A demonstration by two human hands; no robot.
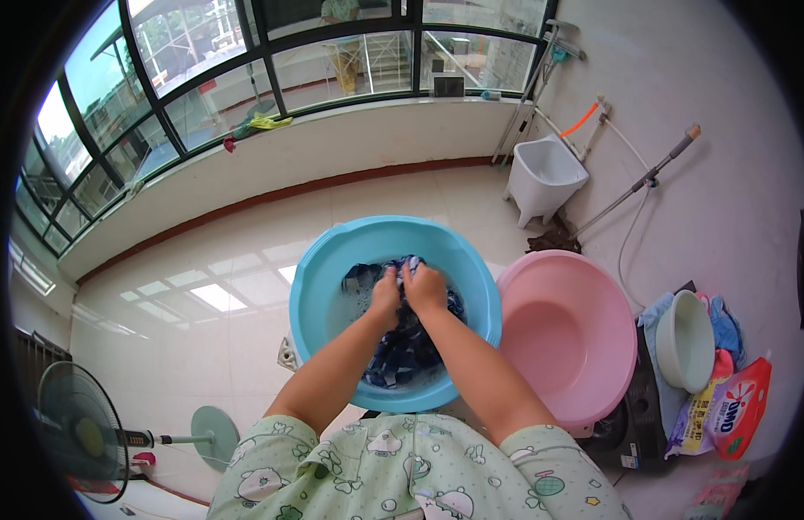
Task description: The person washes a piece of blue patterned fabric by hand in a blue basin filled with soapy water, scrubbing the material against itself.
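In front of me stands a blue plastic basin (pixel 317 286) with sudsy water in it. A dark blue patterned cloth garment (pixel 405 354) lies partly in that water. My left hand (pixel 385 296) and my right hand (pixel 423 286) are close together over the middle of the basin, both gripping a bunched part of the garment. The fingertips are partly hidden by the hands and the folds. The rest of the cloth spreads below my wrists towards the basin's near side.
To the right is a pink basin (pixel 545 338). Beyond it are a pale green bowl (pixel 684 341), detergent bags (pixel 743 409) and a blue cloth (pixel 658 325). A white mop sink (pixel 548 175) and a mop (pixel 636 185) stand by the wall. A standing fan (pixel 83 432) is at left.
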